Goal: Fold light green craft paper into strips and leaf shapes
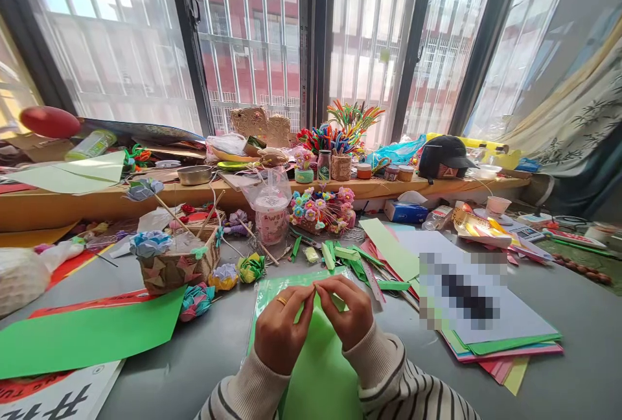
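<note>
A sheet of green paper [321,371] runs from the lower edge of the picture up between my hands, and its top end narrows where I pinch it. My left hand [283,324], with a ring on one finger, is closed with thumb and fingertips on that end. Close against it, my right hand [348,308] pinches the same end, so the fingertips of both hands nearly meet. A clear plastic sleeve [262,300] with green showing in it lies under my hands. Just beyond them are cut green paper strips [357,268].
To the left are a woven basket [182,268], folded paper flowers [197,301] and a large green sheet [92,332]. A lidded plastic cup [271,216] stands ahead. On the right lies a stack of coloured paper [525,342]. Craft supplies crowd the wooden ledge [228,196] below the windows.
</note>
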